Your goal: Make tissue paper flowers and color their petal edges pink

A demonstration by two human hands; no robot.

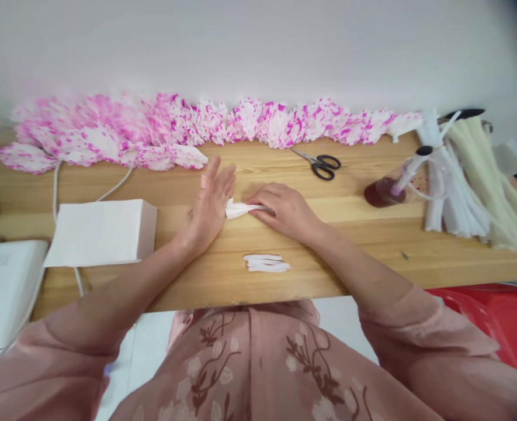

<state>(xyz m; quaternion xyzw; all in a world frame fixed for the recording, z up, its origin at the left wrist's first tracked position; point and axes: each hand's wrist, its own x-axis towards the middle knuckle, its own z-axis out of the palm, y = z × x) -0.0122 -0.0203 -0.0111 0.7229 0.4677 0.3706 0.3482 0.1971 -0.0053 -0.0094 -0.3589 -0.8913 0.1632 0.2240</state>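
Observation:
My right hand (288, 211) pinches a gathered white piece (237, 209), which looks like folded tissue paper. Its loose end points left and meets the palm side of my left hand (210, 204). That left hand is upright on its edge, fingers stretched out and holding nothing. Nearer to my body lie several narrow white strips (267, 263) on the wooden table (205, 286). A stack of white paper sheets (96, 234) sits left of my left hand. Beyond my right hand are scissors with black handles (323, 166), lying partly open.
Pink-spotted white crumpled paper pieces (249, 120) line the wall. At right, a container of dark red liquid (383, 192) holds a black-capped tool, beside bundles of white (455, 193) and cream fuzzy stems (490, 175). A white device (15, 286) and cable occupy the left.

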